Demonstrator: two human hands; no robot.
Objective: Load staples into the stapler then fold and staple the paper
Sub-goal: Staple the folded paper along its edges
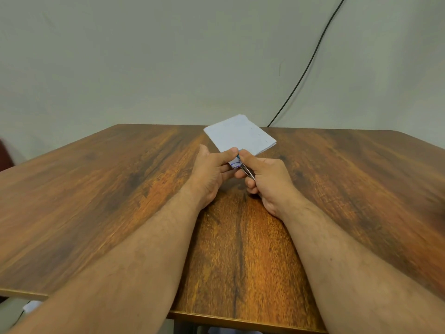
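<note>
A folded white paper (240,135) is held above the wooden table (96,201), tilted away from me. My left hand (209,172) pinches its near corner, thumb on top, where blue ink marks show. My right hand (267,182) grips a small metal stapler (246,171), thumb pressing along its top. The stapler's jaw sits over the same near corner of the paper, right beside my left thumb. Most of the stapler is hidden inside my right fist.
A black cable (310,61) runs down the grey wall behind the table's far edge. A scrap of white paper (32,306) lies on the floor below the table's near left edge. A dark red object (4,153) shows at the left border.
</note>
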